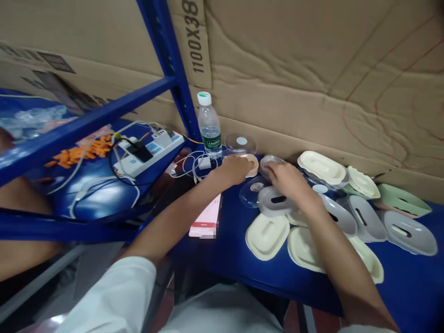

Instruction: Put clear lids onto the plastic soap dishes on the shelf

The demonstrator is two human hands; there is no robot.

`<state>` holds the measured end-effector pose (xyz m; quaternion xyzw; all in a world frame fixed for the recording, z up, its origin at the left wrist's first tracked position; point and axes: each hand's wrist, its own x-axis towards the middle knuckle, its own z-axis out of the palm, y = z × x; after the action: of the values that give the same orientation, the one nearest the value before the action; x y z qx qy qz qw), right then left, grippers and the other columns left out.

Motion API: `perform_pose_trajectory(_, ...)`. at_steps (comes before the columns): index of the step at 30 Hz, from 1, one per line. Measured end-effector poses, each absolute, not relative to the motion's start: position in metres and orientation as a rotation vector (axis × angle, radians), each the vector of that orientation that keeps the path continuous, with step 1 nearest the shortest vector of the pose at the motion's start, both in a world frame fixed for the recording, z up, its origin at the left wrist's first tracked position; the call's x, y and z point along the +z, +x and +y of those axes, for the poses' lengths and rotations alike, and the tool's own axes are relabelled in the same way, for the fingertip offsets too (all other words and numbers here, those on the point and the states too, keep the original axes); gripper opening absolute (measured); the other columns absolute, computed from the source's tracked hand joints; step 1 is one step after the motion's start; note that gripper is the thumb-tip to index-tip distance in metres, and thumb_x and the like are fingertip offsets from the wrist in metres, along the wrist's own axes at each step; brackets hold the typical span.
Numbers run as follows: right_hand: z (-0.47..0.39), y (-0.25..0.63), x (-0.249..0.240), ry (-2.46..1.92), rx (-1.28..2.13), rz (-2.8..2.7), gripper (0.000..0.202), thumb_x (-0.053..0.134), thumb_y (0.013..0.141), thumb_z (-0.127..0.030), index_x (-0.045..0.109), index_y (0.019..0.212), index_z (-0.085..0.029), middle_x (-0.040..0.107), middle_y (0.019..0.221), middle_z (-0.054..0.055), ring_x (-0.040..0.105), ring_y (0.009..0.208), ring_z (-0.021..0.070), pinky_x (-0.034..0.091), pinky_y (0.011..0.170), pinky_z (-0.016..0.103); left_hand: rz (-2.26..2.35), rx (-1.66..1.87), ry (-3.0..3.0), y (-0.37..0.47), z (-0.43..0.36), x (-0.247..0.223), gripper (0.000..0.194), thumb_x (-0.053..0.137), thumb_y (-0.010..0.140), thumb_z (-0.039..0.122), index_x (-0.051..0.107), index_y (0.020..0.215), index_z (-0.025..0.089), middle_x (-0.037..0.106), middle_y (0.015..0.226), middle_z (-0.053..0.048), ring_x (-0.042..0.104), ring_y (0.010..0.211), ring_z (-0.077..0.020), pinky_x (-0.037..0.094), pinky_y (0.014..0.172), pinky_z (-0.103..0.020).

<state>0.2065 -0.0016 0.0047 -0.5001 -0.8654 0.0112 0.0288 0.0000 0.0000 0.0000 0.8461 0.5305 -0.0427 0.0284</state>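
My left hand (237,169) has its fingers closed at a peach oval plastic piece (253,166), beside a clear oval cover (243,142) with a white round sticker. My right hand (287,179) grips the near edge of a translucent grey oval piece (268,161); its fingertips are partly blurred. Just below that hand lie a grey slotted oval piece (268,201) and another clear cover (248,193) with a round label. Cream oval pieces, one of them a molded lid-like shape (267,237), are spread nearer to me.
A water bottle (210,127), a white cable with charger (204,163) and a phone (205,222) are at the left. More grey slotted pieces (411,231) and a green piece (404,200) lie right. A blue shelf post (173,60) and power strip (149,155) stand left.
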Motion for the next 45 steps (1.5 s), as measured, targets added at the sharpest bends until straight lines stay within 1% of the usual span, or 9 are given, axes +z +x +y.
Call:
perform_pose_trajectory(5, -0.008, 0.199, -0.004, -1.829, 0.171, -2.753, 0.039, 0.035, 0.111, -0.02, 0.059, 0.141, -0.013, 0.078, 0.122, 0.021, 0.076, 0.111, 0.0325, 0.049, 0.086, 0.036, 1.579, -0.014, 2.643, -0.002, 0.002, 0.003, 0.049, 0.052, 0.099, 0.002, 0.063, 0.144, 0.019, 0.074, 0.14, -0.016, 0.071, 0.132, -0.0286, 0.054, 0.111, -0.042)
perform_pose_trajectory(13, 0.002, 0.196, -0.005, -1.963, 0.088, -2.665, 0.038, 0.045, 0.113, -0.031, 0.06, 0.143, -0.011, 0.073, 0.136, 0.023, 0.068, 0.132, 0.0317, 0.048, 0.103, 0.035, 1.457, 0.096, 2.66, -0.001, 0.001, 0.002, 0.061, 0.046, 0.098, -0.001, 0.054, 0.155, 0.023, 0.064, 0.155, -0.013, 0.06, 0.147, -0.0273, 0.048, 0.12, -0.043)
perform_pose_trajectory(17, 0.003, 0.197, -0.009, -2.047, 0.017, -2.64, 0.045, 0.041, 0.114, -0.039, 0.062, 0.143, -0.011, 0.074, 0.133, 0.026, 0.07, 0.128, 0.0368, 0.051, 0.102, 0.042, 1.473, 0.082, 2.619, 0.001, 0.002, -0.003, 0.065, 0.042, 0.097, -0.003, 0.05, 0.157, 0.019, 0.061, 0.156, -0.017, 0.059, 0.148, -0.0318, 0.047, 0.12, -0.051)
perform_pose_trajectory(21, 0.006, 0.201, -0.012, -2.054, 0.028, -2.68, 0.044, 0.032, 0.115, -0.028, 0.062, 0.144, -0.016, 0.076, 0.13, 0.023, 0.074, 0.122, 0.034, 0.053, 0.096, 0.04, 1.465, 0.044, 2.619, 0.003, 0.005, -0.007, 0.065, 0.04, 0.097, -0.003, 0.047, 0.159, 0.016, 0.06, 0.156, -0.019, 0.057, 0.149, -0.0337, 0.047, 0.119, -0.053)
perform_pose_trajectory(27, 0.01, 0.205, -0.01, -1.995, 0.041, -2.702, 0.042, 0.05, 0.111, -0.038, 0.061, 0.145, -0.016, 0.075, 0.133, 0.024, 0.073, 0.126, 0.0357, 0.054, 0.098, 0.039, 1.48, -0.017, 2.632, 0.008, 0.005, -0.01, 0.059, 0.038, 0.1, 0.0, 0.049, 0.157, 0.013, 0.058, 0.158, -0.022, 0.058, 0.147, -0.0377, 0.046, 0.119, -0.056)
perform_pose_trajectory(31, 0.009, 0.206, -0.013, -1.964, -0.007, -2.727, 0.042, 0.037, 0.113, -0.027, 0.06, 0.145, -0.013, 0.077, 0.126, 0.024, 0.074, 0.122, 0.0348, 0.054, 0.098, 0.04, 1.489, 0.011, 2.649, 0.008, 0.004, -0.01, 0.061, 0.036, 0.101, 0.0, 0.046, 0.159, 0.017, 0.056, 0.161, -0.02, 0.057, 0.149, -0.0358, 0.046, 0.119, -0.056)
perform_pose_trajectory(36, 0.008, 0.205, -0.015, -1.977, -0.025, -2.71, 0.046, 0.034, 0.114, -0.028, 0.053, 0.153, -0.015, 0.078, 0.123, 0.023, 0.075, 0.122, 0.0345, 0.054, 0.098, 0.042, 1.486, 0.022, 2.66, 0.01, 0.007, -0.014, 0.058, 0.039, 0.101, 0.001, 0.049, 0.156, 0.016, 0.06, 0.157, -0.02, 0.059, 0.147, -0.0329, 0.046, 0.119, -0.051)
perform_pose_trajectory(42, 0.011, 0.206, -0.013, -2.014, -0.015, -2.678, 0.039, 0.052, 0.111, -0.039, 0.063, 0.138, -0.013, 0.076, 0.128, 0.024, 0.075, 0.121, 0.0354, 0.053, 0.093, 0.037, 1.471, 0.012, 2.668, 0.01, 0.006, -0.016, 0.056, 0.04, 0.101, 0.002, 0.053, 0.154, 0.016, 0.062, 0.154, -0.02, 0.061, 0.144, -0.0344, 0.047, 0.118, -0.055)
perform_pose_trajectory(45, 0.011, 0.209, -0.014, -1.96, -0.026, -2.702, 0.035, 0.048, 0.112, -0.036, 0.066, 0.132, -0.013, 0.076, 0.129, 0.022, 0.075, 0.12, 0.0354, 0.053, 0.091, 0.037, 1.462, 0.02, 2.668, 0.009, 0.005, -0.015, 0.055, 0.041, 0.101, 0.002, 0.053, 0.153, 0.017, 0.063, 0.153, -0.019, 0.06, 0.146, -0.0338, 0.046, 0.119, -0.055)
